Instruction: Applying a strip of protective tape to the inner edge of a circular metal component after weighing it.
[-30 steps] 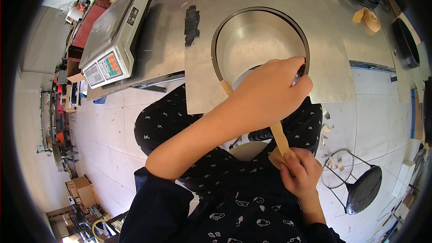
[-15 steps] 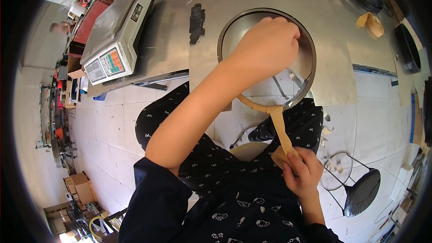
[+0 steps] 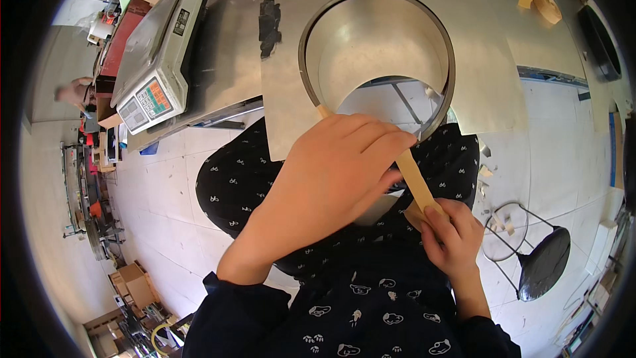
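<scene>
A large round ring with a dark rim [image 3: 305, 46] juts over the near edge of the metal table, upper middle of the view. My left hand [image 3: 338, 162] is closed over the ring's near side, its fingertips beside the spot where tan tape meets the rim; my palm hides much of that stretch. From there a strip of tan tape [image 3: 416, 179] runs taut down to my right hand [image 3: 456, 235]. That hand is closed on the tape roll [image 3: 414, 215], which sits mostly behind my fingers and thumb. A short piece of tape [image 3: 323, 111] shows on the rim's left side.
To the left on the metal table [image 3: 490, 59] stands a digital scale [image 3: 156, 59]. A ragged black patch [image 3: 269, 25] lies between it and the ring. Another tan tape roll [image 3: 542, 6] and black rings [image 3: 599, 43] are at the right. A black stool [image 3: 543, 264] stands on the floor.
My left hand has come down from inside the ring to its near rim, where the tape is. The right hand keeps hold of the roll. The view has shifted slightly.
</scene>
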### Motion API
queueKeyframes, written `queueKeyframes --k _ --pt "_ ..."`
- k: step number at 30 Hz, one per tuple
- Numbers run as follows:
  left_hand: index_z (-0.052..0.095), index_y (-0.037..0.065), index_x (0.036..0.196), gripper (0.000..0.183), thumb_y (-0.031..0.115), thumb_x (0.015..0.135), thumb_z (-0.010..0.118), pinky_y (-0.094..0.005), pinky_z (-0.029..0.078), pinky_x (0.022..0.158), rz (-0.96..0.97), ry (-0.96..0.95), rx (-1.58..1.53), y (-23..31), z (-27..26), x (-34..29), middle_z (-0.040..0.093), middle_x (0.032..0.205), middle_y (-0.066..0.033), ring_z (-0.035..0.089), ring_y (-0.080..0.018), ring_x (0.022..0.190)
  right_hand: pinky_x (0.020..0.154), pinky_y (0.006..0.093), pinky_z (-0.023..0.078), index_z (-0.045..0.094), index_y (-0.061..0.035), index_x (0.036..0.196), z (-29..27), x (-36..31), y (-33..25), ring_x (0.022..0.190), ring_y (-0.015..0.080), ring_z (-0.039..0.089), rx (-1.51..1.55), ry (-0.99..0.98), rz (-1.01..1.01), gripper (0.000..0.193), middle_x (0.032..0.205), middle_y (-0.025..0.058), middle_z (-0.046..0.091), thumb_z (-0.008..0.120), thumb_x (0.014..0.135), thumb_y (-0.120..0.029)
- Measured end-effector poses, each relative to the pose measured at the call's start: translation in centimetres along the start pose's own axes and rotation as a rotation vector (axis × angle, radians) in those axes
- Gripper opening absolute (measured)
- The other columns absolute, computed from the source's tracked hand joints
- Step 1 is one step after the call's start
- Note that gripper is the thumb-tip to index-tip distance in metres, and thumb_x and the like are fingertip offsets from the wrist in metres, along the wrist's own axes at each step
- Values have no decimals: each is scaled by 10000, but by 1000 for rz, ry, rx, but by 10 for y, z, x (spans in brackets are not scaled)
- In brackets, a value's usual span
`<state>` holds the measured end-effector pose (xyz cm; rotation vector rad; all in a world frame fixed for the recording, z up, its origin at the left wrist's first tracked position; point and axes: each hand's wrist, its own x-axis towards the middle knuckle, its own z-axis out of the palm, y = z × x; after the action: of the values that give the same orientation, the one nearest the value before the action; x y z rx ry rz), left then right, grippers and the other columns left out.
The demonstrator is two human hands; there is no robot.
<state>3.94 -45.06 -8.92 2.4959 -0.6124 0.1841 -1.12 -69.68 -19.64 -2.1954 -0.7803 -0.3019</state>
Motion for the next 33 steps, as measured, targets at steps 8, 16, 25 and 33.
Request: queueKeyframes --k 8,16,25,33 --pt "726 62 1057 272 47 788 759 -369 507 741 94 126 121 -18 17 -6 723 931 -58 674 -258 865 618 332 544 709 -110 1101 10 -10 4 814 241 675 -74 -97 79 388 1004 84 665 781 722 -69" --pt "733 58 999 233 37 770 770 -367 509 728 119 231 99 -20 26 -10 725 903 -52 671 -260 839 657 345 515 716 -92 1146 -63 17 -30 806 269 655 -34 -15 23 463 1000 131 681 792 693 -37" --pt "724 63 965 223 14 751 766 -371 511 727 116 268 91 -19 28 -12 703 857 -48 669 -254 829 960 287 474 620 -18 1191 -58 127 -39 1082 176 627 13 281 119 341 1178 87 651 745 876 -48" --pt "711 68 970 229 13 754 761 -377 510 731 89 294 63 -22 29 -15 690 840 -46 666 -256 826 937 280 482 645 -19 1166 -55 139 -54 1052 167 638 -25 222 20 333 1135 81 667 766 858 -55"
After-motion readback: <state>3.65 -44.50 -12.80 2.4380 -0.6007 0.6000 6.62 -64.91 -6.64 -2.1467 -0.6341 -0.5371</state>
